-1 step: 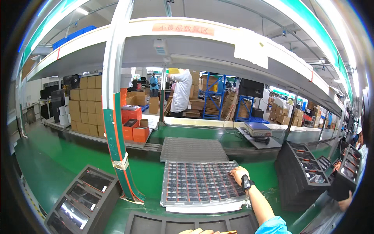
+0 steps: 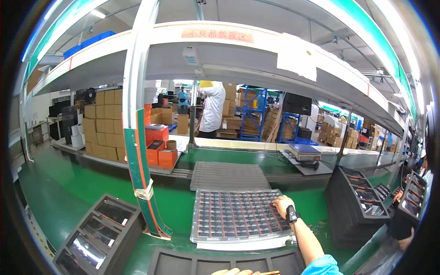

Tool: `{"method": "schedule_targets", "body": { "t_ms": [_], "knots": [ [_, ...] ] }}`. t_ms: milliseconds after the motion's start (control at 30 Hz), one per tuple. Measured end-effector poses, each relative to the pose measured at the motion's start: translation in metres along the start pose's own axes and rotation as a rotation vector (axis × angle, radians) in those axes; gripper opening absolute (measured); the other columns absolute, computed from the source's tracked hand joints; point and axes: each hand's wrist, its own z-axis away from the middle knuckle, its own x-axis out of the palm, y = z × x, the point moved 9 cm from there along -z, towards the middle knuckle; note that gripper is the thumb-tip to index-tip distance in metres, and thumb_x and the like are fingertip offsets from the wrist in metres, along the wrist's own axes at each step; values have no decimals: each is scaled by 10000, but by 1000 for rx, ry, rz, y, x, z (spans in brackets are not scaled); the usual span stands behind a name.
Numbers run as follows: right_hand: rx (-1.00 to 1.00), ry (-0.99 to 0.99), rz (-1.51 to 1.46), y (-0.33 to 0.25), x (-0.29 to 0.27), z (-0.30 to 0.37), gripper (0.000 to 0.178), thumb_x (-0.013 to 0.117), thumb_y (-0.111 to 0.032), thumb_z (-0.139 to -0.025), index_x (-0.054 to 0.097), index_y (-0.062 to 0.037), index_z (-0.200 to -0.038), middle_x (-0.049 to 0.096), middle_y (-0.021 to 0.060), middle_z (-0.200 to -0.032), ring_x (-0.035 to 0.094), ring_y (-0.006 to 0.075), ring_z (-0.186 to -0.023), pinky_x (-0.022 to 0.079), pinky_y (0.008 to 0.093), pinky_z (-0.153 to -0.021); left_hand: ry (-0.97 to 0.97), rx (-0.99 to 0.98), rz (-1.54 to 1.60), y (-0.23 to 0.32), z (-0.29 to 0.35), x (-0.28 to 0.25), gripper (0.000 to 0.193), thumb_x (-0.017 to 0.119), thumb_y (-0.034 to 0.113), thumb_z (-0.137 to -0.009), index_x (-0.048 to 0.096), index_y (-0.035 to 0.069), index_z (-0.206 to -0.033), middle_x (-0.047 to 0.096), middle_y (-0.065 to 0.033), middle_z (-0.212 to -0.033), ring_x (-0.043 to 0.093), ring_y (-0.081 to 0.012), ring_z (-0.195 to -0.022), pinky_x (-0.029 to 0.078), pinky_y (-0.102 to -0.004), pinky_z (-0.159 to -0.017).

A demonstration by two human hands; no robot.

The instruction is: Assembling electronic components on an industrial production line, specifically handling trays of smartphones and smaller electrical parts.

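Note:
A clear plastic tray (image 2: 238, 237) with many small cells lies in front of me, filled with rows of small dark pieces with orange-red edges. My right hand (image 2: 284, 207), wearing a black watch (image 2: 292, 214), reaches over the tray's right side. Its fingers are bent together at the upper right cells; whatever lies between the fingertips is hidden. Only the fingers of my left hand (image 2: 234, 272) show at the bottom edge, curled beside a thin orange-edged piece (image 2: 270, 272) that they seem to hold. Just beneath is a black foam tray (image 2: 173, 265) with several compartments.
Behind the cell tray lies a grey ribbed tray (image 2: 229, 175). Stacked black foam trays stand at left (image 2: 130, 229) and right (image 2: 339, 201). A post (image 2: 140, 160) rises left of the work area. A scale (image 2: 302, 153) sits farther back. Another person's hand (image 2: 406, 240) holds a foam tray at far right.
The whole view has shifted very slightly. Both hands stay in the same places by the trays.

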Motion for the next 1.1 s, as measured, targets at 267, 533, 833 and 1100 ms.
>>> {"method": "schedule_targets", "body": {
  "t_ms": [267,533,833,1100],
  "knots": [
    [-67,-102,-924,-158,-137,52,158,707,-156,-893,728,-24,-978,719,100,-937,673,207,-829,537,324,-766,28,-79,86,-6,2,5,388,686,235,-869,621,43,-1200,657,-114,-1162,625,-264,-861,532,-352,-750],
    [6,-143,-1303,-237,-230,131,75,653,-22,-895,719,-20,-930,655,109,-1112,625,229,-1047,492,321,-913,231,-562,448,-37,13,6,326,718,181,-863,648,16,-1135,687,-151,-1034,649,-335,-908,531,-388,-787],
    [62,-232,-1449,-232,-212,147,154,685,-19,-863,743,-32,-1004,622,119,-1168,607,232,-1065,489,334,-918,297,-298,251,-22,8,1,181,755,116,-815,732,30,-973,729,-102,-929,652,-267,-775,535,-346,-692],
    [25,-255,-1499,-240,-221,148,163,665,-34,-892,742,-19,-1034,630,113,-1147,613,225,-1050,488,317,-921,334,-336,321,-29,18,10,151,746,67,-803,749,40,-952,730,-96,-878,655,-262,-774,542,-347,-681]
  ]
}}
